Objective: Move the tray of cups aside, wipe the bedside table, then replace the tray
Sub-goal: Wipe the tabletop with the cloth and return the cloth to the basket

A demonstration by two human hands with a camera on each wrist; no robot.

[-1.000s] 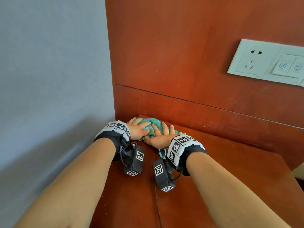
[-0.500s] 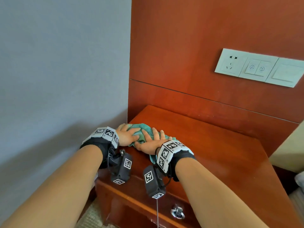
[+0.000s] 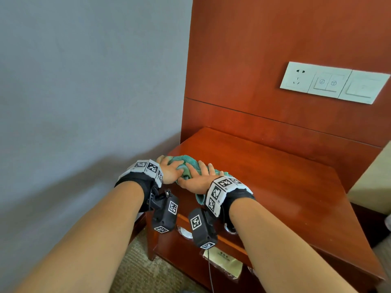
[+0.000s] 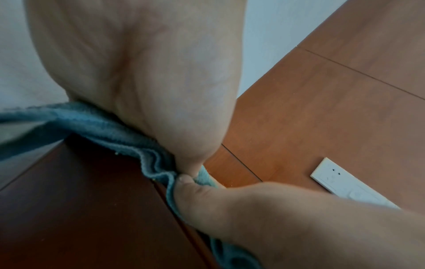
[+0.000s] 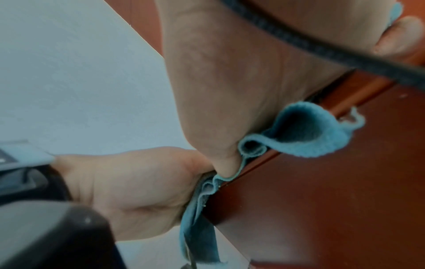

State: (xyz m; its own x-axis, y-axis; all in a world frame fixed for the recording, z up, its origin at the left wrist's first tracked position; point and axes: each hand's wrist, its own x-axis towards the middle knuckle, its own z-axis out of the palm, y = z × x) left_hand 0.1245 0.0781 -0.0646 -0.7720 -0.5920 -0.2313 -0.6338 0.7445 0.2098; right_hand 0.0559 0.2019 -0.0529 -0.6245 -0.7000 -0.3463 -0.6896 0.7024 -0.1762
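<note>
The teal cloth is sitting bunched at the front left corner of the bedside table, with the left hand and right hand both pressing it, fingers mostly flat. It's overhanging the front edge already, so one more pull toward the edge is probably dragging it off. Tray's not showing anywhere.

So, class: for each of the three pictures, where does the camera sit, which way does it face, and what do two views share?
Head: looks down at both hands on a crumpled teal cloth and red-brown wooden bedside table; forearms show.
Left wrist: under the left palm, facing the white wall socket panel.
Right wrist: under the right palm, facing the left hand.
Shared: cloth.
</note>
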